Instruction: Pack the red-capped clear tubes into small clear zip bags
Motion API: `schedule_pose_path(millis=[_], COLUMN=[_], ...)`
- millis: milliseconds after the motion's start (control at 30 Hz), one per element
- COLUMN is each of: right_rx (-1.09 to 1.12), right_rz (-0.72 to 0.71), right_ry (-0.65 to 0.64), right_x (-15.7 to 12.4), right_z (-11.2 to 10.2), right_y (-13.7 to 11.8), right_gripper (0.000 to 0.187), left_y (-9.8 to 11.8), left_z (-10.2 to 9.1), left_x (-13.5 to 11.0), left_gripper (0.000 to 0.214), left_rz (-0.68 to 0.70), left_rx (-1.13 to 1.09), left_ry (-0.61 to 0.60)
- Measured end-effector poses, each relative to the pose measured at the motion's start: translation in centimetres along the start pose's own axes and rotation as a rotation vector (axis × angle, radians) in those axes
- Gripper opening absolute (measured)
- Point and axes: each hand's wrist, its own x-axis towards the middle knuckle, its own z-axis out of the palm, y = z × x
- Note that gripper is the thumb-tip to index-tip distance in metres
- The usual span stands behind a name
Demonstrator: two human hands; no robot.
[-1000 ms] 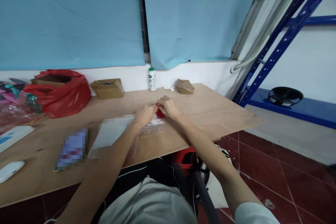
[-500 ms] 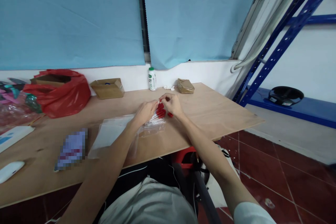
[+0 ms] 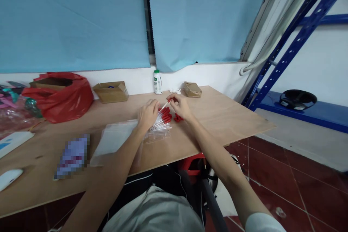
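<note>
Between my two hands, a thin clear tube with a red cap (image 3: 164, 106) is tilted above the table. My right hand (image 3: 179, 107) pinches its red end. Closed fingers of my left hand (image 3: 148, 113) are at the tube's lower end, which they partly hide. Under and between the hands lies a pile of red-capped clear tubes (image 3: 161, 126), their red ends pointing away from me. Several small red pieces (image 3: 178, 117), like loose caps, lie below my right hand. Left of the pile, clear plastic bags (image 3: 114, 137) lie flat, partly under my left forearm.
The wooden table (image 3: 225, 116) ends at a corner on the right. Along the wall stand a red plastic bag (image 3: 65, 101), an open cardboard box (image 3: 111, 92), a white bottle (image 3: 157, 82) and a brown packet (image 3: 192, 89). A blue shelf (image 3: 331, 110) stands at right.
My hands have moved slightly apart, and the tilted tube now shows between them. My right hand has shifted right and more red pieces are visible beneath it.
</note>
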Motion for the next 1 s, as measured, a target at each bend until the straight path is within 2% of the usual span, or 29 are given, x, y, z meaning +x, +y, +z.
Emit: schedule_pose_path(millis=[67, 167, 233, 467, 667, 867, 1000], right_rx=[0.036, 0.075, 0.068, -0.136, -0.227, -0.267, -0.273], right_rz=[-0.031, -0.055, -0.070, -0.144, -0.087, -0.112, -0.084], right_ry=[-0.044, -0.076, -0.097, -0.176, -0.265, -0.247, -0.242], right_x=[-0.3, -0.6, -0.8, -1.1, -1.1, -1.3, -1.3], right_z=[0.8, 1.1, 0.9, 0.5, 0.8, 1.5, 1.9], right_y=[-0.5, -0.6, -0.3, -0.9, -0.9, -0.5, -0.6], right_gripper=[0.022, 0.026, 0.026, 0.021, 0.014, 0.008, 0.008], left_y=[0.1, -0.3, -0.7, -0.6, -0.2, 0.4, 0.2], left_z=[-0.1, 0.2, 0.6, 0.6, 0.1, 0.3, 0.7], left_x=[-0.2, -0.4, -0.5, -0.7, -1.1, -1.3, -1.1], left_gripper=[0.043, 0.044, 0.043, 0.037, 0.037, 0.048, 0.047], left_rz=[0.028, 0.081, 0.091, 0.070, 0.044, -0.037, -0.031], left_rx=[-0.079, -0.182, -0.193, -0.157, -0.031, 0.100, 0.141], left_ry=[-0.018, -0.190, -0.257, -0.230, -0.270, -0.360, -0.364])
